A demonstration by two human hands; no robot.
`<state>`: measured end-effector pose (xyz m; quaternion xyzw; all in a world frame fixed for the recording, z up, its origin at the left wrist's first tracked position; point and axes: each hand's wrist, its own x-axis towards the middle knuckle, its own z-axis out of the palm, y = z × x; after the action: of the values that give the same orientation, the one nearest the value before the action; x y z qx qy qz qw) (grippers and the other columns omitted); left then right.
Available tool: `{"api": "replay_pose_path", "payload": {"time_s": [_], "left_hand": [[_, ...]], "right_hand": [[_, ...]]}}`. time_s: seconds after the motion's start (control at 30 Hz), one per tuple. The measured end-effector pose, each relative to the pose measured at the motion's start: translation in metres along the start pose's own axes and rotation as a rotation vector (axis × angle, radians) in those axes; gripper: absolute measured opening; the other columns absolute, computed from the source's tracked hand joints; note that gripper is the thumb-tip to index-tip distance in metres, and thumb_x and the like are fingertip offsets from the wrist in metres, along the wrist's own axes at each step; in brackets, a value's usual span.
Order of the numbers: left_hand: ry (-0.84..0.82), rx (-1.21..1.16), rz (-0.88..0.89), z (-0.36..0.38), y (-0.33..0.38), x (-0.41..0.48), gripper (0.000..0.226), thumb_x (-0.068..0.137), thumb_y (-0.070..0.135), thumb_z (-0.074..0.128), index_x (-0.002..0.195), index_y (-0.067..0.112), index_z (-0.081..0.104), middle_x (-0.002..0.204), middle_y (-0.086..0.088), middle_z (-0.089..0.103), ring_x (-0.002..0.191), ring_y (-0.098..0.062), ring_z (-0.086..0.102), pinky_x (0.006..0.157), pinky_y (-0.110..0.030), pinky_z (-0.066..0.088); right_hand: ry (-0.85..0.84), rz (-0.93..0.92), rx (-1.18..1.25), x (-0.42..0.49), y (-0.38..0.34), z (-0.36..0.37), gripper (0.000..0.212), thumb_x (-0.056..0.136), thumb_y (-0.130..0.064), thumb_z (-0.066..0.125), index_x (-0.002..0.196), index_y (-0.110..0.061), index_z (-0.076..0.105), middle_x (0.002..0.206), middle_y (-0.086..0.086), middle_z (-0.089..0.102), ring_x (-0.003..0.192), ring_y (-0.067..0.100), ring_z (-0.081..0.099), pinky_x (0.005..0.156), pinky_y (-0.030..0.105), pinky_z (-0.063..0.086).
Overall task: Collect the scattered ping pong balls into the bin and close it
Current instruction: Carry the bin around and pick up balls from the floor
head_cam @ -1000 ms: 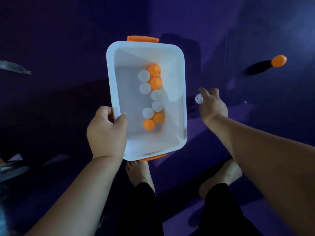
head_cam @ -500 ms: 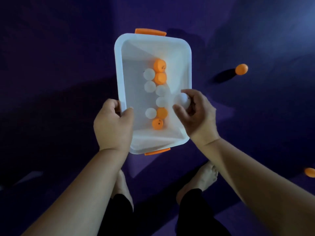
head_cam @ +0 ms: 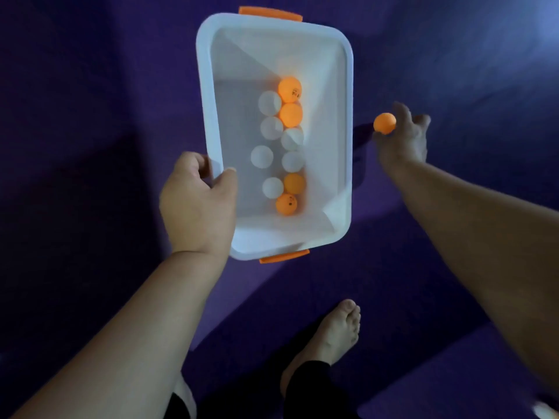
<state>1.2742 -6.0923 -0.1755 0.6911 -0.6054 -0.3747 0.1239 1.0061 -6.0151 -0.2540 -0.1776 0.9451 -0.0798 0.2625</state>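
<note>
A white plastic bin with orange latch handles at both ends is held tilted above the purple floor. My left hand grips its left rim. Inside lie several ping pong balls in two rows, white ones and orange ones. My right hand is stretched out to the right of the bin, low over the floor. Its thumb and fingers pinch an orange ping pong ball. No lid is in view.
Purple floor mats cover the ground all around. My bare foot and dark trouser legs are below the bin. A small pale object shows at the bottom right corner.
My right hand dropped the white ball into the bin, then moved right and took hold of the orange ball on the floor. The bin now holds one more white ball.
</note>
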Motion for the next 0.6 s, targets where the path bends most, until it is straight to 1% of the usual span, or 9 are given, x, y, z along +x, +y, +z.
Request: {"api": "replay_pose_path", "payload": {"time_s": [0.07,0.13,0.2,0.27,0.33,0.4,0.47,0.53,0.6], "left_hand": [[0.01,0.009,0.006,0.006,0.0,-0.004,0.014,0.082,0.026,0.061,0.083,0.016,0.051,0.065,0.011,0.051,0.069,-0.021,0.053,0.067,-0.033,0.046],[0.018,0.007,0.009,0.01,0.001,-0.007,0.016,0.083,0.028,0.062,0.083,0.016,0.051,0.065,0.012,0.05,0.069,-0.021,0.053,0.066,-0.032,0.046],[0.019,0.008,-0.001,0.012,0.003,-0.009,0.018,0.084,0.03,0.062,0.084,0.017,0.051,0.066,0.012,0.051,0.069,-0.02,0.054,0.065,-0.03,0.044],[0.023,0.014,-0.019,0.012,0.007,-0.013,0.018,0.084,0.03,0.063,0.085,0.017,0.052,0.069,0.008,0.054,0.07,-0.019,0.056,0.064,-0.028,0.042],[0.007,0.029,-0.041,0.01,0.015,-0.02,0.017,0.084,0.03,0.063,0.087,0.017,0.052,0.075,0.004,0.058,0.072,-0.019,0.057,0.063,-0.027,0.041],[-0.018,0.047,-0.063,0.006,0.025,-0.03,0.017,0.084,0.03,0.063,0.088,0.017,0.053,0.077,0.003,0.059,0.073,-0.02,0.057,0.063,-0.028,0.041],[-0.05,0.053,-0.077,0.002,0.04,-0.041,0.017,0.085,0.03,0.062,0.089,0.016,0.053,0.074,0.004,0.058,0.073,-0.021,0.059,0.064,-0.03,0.045],[-0.091,0.065,-0.08,-0.002,0.058,-0.056,0.016,0.085,0.03,0.062,0.088,0.017,0.052,0.07,0.009,0.055,0.072,-0.02,0.058,0.059,-0.027,0.044],[-0.132,0.077,-0.069,-0.006,0.079,-0.074,0.015,0.086,0.03,0.061,0.088,0.018,0.051,0.069,0.009,0.055,0.072,-0.02,0.058,0.059,-0.028,0.045]], "right_hand": [[-0.055,-0.047,-0.106,0.01,-0.001,0.004,0.056,0.092,-0.018,0.052,0.142,-0.034,0.033,0.141,0.005,0.029,0.087,0.024,0.043,0.079,0.031,0.036],[-0.08,-0.093,-0.18,0.01,0.002,0.009,0.054,0.091,-0.008,0.049,0.138,-0.03,0.038,0.138,0.007,0.031,0.089,0.027,0.045,0.075,0.032,0.037],[-0.053,-0.108,-0.165,0.0,0.007,0.011,0.047,0.09,-0.003,0.047,0.132,-0.025,0.044,0.133,0.009,0.035,0.09,0.027,0.048,0.072,0.032,0.037],[-0.013,-0.098,-0.041,-0.016,0.014,0.006,0.037,0.091,-0.009,0.052,0.125,-0.022,0.047,0.125,0.006,0.042,0.087,0.021,0.046,0.068,0.03,0.037],[0.031,-0.076,0.182,-0.039,0.017,-0.007,0.028,0.089,-0.024,0.058,0.115,-0.02,0.05,0.111,-0.003,0.049,0.085,0.014,0.047,0.064,0.024,0.039],[0.104,-0.074,0.358,-0.069,0.015,-0.03,0.025,0.084,-0.034,0.062,0.104,-0.022,0.05,0.095,-0.012,0.052,0.08,0.008,0.049,0.066,0.021,0.041],[0.15,-0.088,0.42,-0.102,0.012,-0.057,0.024,0.079,-0.035,0.065,0.096,-0.027,0.05,0.083,-0.017,0.053,0.074,0.002,0.051,0.064,0.018,0.041],[0.109,-0.12,0.454,-0.135,0.013,-0.084,0.025,0.075,-0.035,0.068,0.093,-0.032,0.051,0.081,-0.018,0.054,0.073,0.0,0.053,0.063,0.019,0.043],[0.005,-0.158,0.445,-0.161,0.018,-0.108,0.031,0.073,-0.041,0.068,0.099,-0.034,0.052,0.079,-0.015,0.055,0.071,0.003,0.055,0.064,0.023,0.047]]}}
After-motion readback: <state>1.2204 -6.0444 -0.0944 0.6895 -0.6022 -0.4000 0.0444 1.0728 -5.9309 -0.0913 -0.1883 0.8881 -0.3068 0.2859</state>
